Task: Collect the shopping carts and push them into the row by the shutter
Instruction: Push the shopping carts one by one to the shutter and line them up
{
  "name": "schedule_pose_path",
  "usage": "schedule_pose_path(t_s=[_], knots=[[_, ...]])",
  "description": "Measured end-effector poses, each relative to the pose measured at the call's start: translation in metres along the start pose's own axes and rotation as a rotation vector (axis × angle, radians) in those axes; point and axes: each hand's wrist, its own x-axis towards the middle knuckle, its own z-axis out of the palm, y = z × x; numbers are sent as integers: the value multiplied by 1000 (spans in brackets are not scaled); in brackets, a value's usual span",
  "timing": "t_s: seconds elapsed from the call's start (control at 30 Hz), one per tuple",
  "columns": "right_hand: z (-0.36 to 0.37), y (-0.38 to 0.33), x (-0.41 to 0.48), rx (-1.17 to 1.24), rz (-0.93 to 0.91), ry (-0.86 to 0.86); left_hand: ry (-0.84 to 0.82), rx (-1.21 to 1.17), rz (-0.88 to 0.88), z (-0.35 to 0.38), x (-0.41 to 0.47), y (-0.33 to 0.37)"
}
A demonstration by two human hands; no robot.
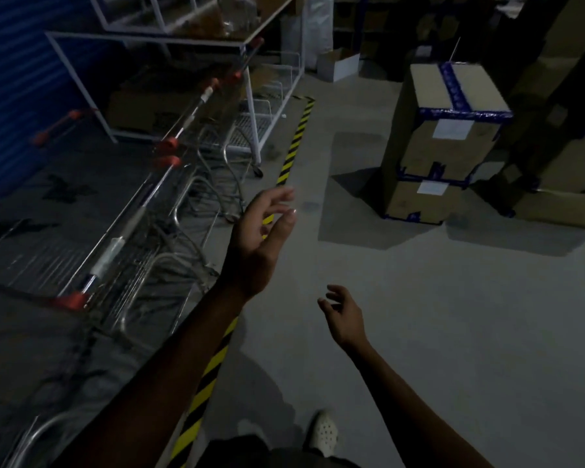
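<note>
The shopping carts (142,211) are standing nested in a row on the left side, along the blue shutter (17,79). Their metal push bars with red end caps are pointing toward the aisle. Something dark and flat is lying over the baskets; the light is too weak to tell what it is.

The left hand (260,244) is hanging in the air just beside the row, above the yellow-and-black hazard tape (294,143) on the floor (419,315). Its fingers are spread and relaxed, grasping nothing and touching no cart. The right hand (343,315) is hovering lower, over the bare grey floor. Its fingers are loosely curled and it is also holding nothing.

At the far end of the row, a white metal rack on wheels (250,106) is standing close against the last carts and is carrying some goods on its shelf. On the right side of the aisle, a stack of cardboard boxes (446,143) bound with blue tape is standing on the floor, well apart from the carts. More dark cartons (561,130) are piling up behind it. A small white open carton (338,64) is sitting farther back by the shelving. A white perforated shoe (325,434) is showing at the bottom edge.
</note>
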Motion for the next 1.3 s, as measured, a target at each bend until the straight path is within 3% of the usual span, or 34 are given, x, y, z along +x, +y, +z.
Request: schedule_pose_path(t_s=[0.23, 0.5, 0.8, 0.97, 1.1, 1.3], knots=[[-12, -57, 128, 25, -77, -23, 49, 92, -154, 21, 102, -101], [-14, -188, 304, 188, -354, -38, 45, 120, -474, 30, 235, -269], [-22, -346, 452, 296, -628, -38, -105, 163, -687, 23, 388, -381], [-12, -363, 545, 283, -619, -21, -146, 156, -702, 19, 478, -421], [4, -348, 648, 210, -525, -17, -40, 81, -599, 23, 563, -449], [33, -306, 838, 88, -376, -51, 37, -12, -400, 32, 733, -431]])
